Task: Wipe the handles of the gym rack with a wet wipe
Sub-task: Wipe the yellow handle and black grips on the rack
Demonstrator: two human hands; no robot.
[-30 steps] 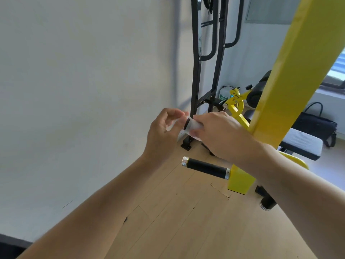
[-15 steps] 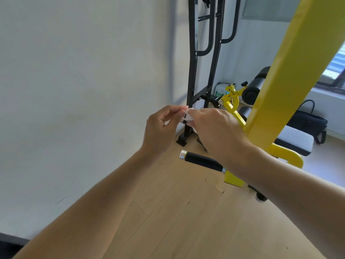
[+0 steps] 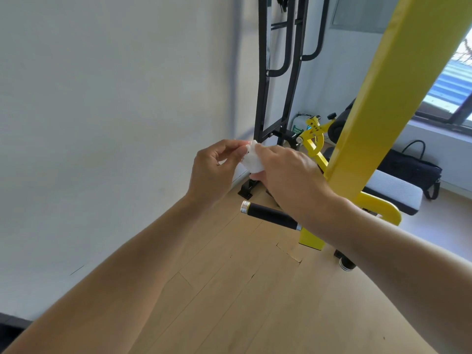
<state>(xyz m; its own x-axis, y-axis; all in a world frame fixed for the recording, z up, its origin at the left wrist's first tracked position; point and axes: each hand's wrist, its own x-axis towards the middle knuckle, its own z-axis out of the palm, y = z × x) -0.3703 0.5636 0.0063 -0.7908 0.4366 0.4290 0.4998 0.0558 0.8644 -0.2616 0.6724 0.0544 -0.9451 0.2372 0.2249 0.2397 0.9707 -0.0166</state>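
Note:
A crumpled white wet wipe (image 3: 251, 159) is held in mid-air between both hands. My left hand (image 3: 213, 171) pinches its upper left edge with thumb and fingers. My right hand (image 3: 288, 172) grips it from the right, fingers curled over it. Just below the hands a black foam handle (image 3: 269, 215) with a silver end cap sticks out leftward from the yellow rack post (image 3: 383, 98). My right forearm covers the handle's inner end. A second black handle end (image 3: 346, 263) shows lower, under my right arm.
A white wall fills the left. A black metal frame (image 3: 265, 72) stands in the corner behind the hands. A padded bench (image 3: 393, 192), yellow bench parts (image 3: 315, 136) and a dark bag (image 3: 413, 169) lie to the right under a window. Wooden floor below.
Both hands have stayed together around the wipe and shifted a little; more of the white wipe now shows between the fingers. The view has tilted slightly.

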